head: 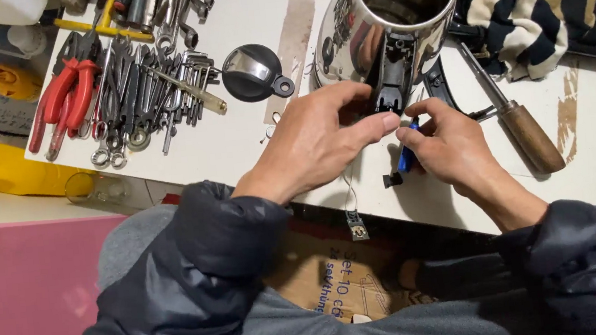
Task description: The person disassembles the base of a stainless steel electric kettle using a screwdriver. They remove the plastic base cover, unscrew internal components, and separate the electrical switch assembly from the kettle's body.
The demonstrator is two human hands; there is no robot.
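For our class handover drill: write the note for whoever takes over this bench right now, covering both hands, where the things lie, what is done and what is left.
Left hand: fingers on the black handle base of the steel kettle, steadying it; no closed grip seen.
Right hand: pinching a small blue part just below the handle.
Kettle lies on the white board, open end toward the camera. Its lid is off, to the left, beside the spread tools. Wooden-handled tool lies to the right, a small black piece below the blue part.
Done: lid off. Left: handle work unfinished, lid not refitted.

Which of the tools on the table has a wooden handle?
The screwdriver lying right of the right hand, alone beside the kettle; the others are piled far left.
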